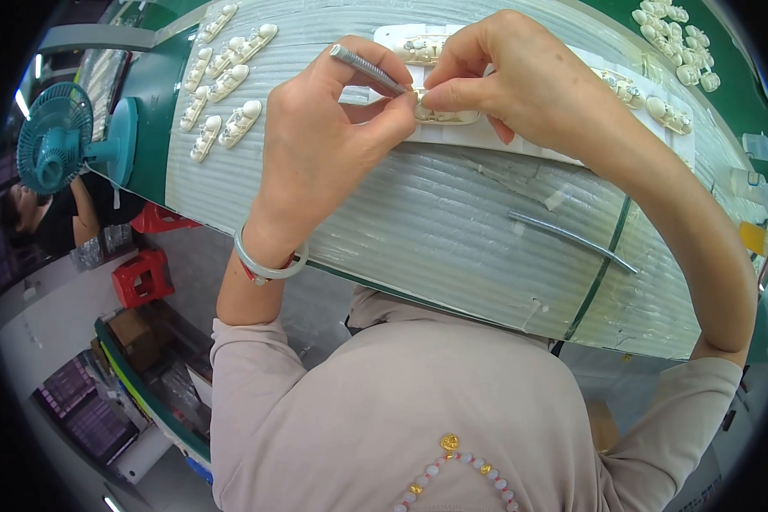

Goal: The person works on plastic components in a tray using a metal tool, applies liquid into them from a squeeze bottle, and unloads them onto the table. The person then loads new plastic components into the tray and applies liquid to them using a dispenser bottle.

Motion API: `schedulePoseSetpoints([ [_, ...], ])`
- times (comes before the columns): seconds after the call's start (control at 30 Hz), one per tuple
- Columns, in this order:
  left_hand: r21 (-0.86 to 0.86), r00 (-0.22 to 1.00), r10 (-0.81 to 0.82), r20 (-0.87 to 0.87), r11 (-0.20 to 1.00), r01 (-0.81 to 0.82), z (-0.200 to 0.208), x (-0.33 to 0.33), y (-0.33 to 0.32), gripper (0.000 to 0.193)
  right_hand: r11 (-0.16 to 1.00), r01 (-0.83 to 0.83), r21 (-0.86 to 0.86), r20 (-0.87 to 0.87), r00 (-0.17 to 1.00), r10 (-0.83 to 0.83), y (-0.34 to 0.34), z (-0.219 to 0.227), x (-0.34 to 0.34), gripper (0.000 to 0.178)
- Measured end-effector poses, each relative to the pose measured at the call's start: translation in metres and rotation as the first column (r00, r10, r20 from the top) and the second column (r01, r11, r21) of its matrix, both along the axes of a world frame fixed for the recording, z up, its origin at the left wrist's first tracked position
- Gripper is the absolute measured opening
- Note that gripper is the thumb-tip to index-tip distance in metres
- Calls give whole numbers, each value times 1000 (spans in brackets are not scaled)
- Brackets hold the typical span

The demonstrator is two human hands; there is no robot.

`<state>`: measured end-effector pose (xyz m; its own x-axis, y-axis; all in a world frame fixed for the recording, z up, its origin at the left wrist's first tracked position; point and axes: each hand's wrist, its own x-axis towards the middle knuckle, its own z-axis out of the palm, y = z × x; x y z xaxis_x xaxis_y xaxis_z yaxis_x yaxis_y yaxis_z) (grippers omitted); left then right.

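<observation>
My left hand is closed around a thin silver metal rod with a ridged shaft, its lower end pointing down at a small white moulded piece. Against that piece, my right hand pinches thumb and forefinger together; what is between them is too small to make out. The piece lies on a long white board, partly covered by my fingers. More white moulded pieces sit on the same board, one behind my hands and one at its right end.
Several white pieces lie at the table's far left, and a cluster of them at the far right. A bent grey rod rests on the ribbed table cover. A teal fan stands left, near another person. Small clear containers stand right.
</observation>
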<state>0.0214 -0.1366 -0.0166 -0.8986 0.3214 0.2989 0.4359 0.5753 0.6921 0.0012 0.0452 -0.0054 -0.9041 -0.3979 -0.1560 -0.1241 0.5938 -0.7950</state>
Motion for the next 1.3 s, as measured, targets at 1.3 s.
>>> schedulePoseSetpoints([
  [1.3,-160,895,-275,353,924,347,17,-40,-10,9,955,30,295,462,870,-171,-14,31,-19,17],
])
